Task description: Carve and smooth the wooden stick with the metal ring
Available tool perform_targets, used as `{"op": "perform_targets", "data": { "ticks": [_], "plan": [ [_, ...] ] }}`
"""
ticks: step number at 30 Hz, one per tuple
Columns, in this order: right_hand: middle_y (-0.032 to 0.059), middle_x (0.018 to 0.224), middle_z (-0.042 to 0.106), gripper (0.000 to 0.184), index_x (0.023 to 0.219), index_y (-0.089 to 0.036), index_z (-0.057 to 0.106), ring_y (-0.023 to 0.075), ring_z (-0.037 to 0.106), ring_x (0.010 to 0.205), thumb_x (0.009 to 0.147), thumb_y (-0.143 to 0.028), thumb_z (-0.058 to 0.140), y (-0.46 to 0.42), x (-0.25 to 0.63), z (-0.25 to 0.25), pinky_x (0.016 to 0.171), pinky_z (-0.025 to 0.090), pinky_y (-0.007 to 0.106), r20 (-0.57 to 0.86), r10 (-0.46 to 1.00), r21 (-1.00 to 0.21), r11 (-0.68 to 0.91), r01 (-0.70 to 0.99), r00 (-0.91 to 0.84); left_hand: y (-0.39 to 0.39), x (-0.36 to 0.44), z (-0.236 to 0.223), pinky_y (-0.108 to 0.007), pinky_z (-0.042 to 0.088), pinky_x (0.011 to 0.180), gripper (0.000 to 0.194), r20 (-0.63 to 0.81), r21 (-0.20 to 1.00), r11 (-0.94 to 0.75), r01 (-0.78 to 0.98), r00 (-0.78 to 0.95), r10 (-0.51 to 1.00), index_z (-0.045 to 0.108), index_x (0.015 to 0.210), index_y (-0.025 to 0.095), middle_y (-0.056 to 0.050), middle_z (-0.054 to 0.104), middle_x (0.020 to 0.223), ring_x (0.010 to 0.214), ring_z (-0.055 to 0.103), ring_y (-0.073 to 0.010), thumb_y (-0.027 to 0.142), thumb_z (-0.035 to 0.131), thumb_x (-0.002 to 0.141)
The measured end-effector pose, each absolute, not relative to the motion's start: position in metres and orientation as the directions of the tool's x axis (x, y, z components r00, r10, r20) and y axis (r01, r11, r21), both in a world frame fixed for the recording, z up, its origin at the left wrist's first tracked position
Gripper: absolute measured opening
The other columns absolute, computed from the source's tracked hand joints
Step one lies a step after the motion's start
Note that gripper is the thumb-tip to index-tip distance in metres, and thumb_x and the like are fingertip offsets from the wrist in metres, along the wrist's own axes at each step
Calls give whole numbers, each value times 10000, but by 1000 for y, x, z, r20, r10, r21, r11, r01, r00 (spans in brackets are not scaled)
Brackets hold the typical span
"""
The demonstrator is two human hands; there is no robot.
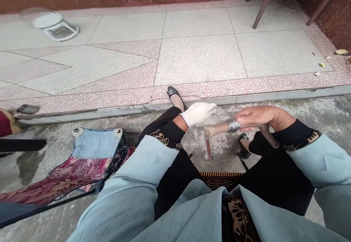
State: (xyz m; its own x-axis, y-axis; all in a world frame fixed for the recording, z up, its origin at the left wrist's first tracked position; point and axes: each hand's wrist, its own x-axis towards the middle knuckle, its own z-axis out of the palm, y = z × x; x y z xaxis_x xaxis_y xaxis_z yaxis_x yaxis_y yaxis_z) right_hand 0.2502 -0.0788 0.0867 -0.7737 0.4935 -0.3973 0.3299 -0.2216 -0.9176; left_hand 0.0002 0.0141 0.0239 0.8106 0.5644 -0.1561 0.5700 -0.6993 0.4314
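One white glove [197, 115] covers the left hand [204, 111], whose fingers are bent inward; whether anything is inside its grip cannot be told. The right hand [257, 116], bare, is closed around a tan tool [219, 129] held out in front of the knees, above the concrete ground [315, 106]. A silvery band [234, 125] wraps the tool just beside the fingertips, and a curved brown piece [270, 137] shows on the other side of the same hand. Its far end, blurred, points toward the glove but stands apart from it. Below that end is a reddish-brown rod [208, 148] (whether it joins the tool or lies separately is unclear).

Under the sleeves, pale blue with dark patterned cuffs, a woven seat [219, 179] shows between black trousers [279, 176]. One black shoe [172, 92] is at the edge of a raised tiled step [200, 59]; another rests further back on the right. To the left is a folding chair [74, 170] in denim and red floral cloth. A white stool [49, 21] stands on the step, well apart, and a few yellow scraps [341, 52] lie at far right.
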Motion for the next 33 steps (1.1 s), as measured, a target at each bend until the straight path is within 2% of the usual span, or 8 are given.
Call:
{"op": "perform_targets", "data": {
  "ticks": [5, 9, 12, 15, 17, 21, 27, 33],
  "plan": [
    [47, 691, 561, 446, 730, -167, 550, 141, 485, 610, 982, -512, 424, -77, 230, 60, 583, 378, 283, -707, 467, -566, 76, 821, -531, 11, 5, 19, -301, 400, 663, 392, -154, 187, -779, 598, 802, 578, 622, 1106, 171, -97, 686, 833, 769, 660, -235, 409, 323, 1020],
    [123, 823, 622, 421, 793, -156, 589, 206, 571, 695, 974, -500, 425, -58, 230, 46, 600, 408, 319, -744, 658, -166, -18, 986, -113, 1, 13, 17, -287, 384, 657, 365, -222, 340, -763, 550, 835, 504, 634, 993, 174, -79, 670, 843, 771, 632, -204, 402, 349, 1008],
    [154, 882, 628, 495, 870, -150, 573, 216, 580, 732, 979, -586, 366, -43, 248, 52, 613, 445, 320, -586, 808, -285, -265, 921, 51, -6, 16, 22, -269, 376, 632, 421, -231, 615, -620, 486, 864, 448, 617, 868, 174, -37, 615, 768, 678, 556, -154, 455, 336, 1007],
    [108, 796, 594, 561, 915, -166, 535, 171, 532, 650, 960, -677, 309, -37, 262, 69, 581, 455, 289, -404, 915, -750, -329, 574, -4, -12, 14, 32, -244, 358, 571, 460, -196, 859, -355, 370, 877, 439, 612, 862, 167, 1, 522, 675, 573, 451, -106, 516, 346, 999],
    [65, 719, 545, 614, 920, -179, 517, 152, 487, 589, 918, -752, 297, -39, 264, 80, 541, 446, 275, -330, 940, -900, -288, 326, -82, -14, 12, 37, -228, 319, 510, 469, -179, 953, -143, 268, 876, 447, 614, 902, 159, 26, 447, 623, 516, 382, -84, 551, 371, 987],
    [9, 636, 459, 650, 923, -202, 503, 140, 429, 530, 873, -812, 286, -42, 258, 96, 486, 421, 266, -276, 952, -952, -251, 177, -134, -8, 8, 36, -216, 216, 416, 451, -176, 975, 210, 69, 818, 548, 576, 910, 170, 88, 269, 526, 420, 225, -65, 605, 462, 938],
    [-26, 581, 432, 638, 890, -195, 518, 114, 399, 487, 862, -813, 360, -47, 256, 95, 454, 381, 249, -255, 908, -967, -245, 72, -332, 5, 7, 30, -205, 174, 384, 407, -208, 940, 338, -32, 735, 646, 539, 809, 180, 111, 211, 466, 371, 176, -50, 580, 574, 879],
    [-7, 621, 518, 622, 730, -163, 556, 92, 436, 531, 841, -772, 499, -55, 252, 88, 543, 381, 249, -412, 436, -911, -194, 364, -800, 2, 8, 35, -210, 144, 383, 336, -330, 934, 333, 133, 680, 655, 535, 748, 180, 96, 239, 460, 372, 178, -40, 479, 583, 893]
  ]
}}
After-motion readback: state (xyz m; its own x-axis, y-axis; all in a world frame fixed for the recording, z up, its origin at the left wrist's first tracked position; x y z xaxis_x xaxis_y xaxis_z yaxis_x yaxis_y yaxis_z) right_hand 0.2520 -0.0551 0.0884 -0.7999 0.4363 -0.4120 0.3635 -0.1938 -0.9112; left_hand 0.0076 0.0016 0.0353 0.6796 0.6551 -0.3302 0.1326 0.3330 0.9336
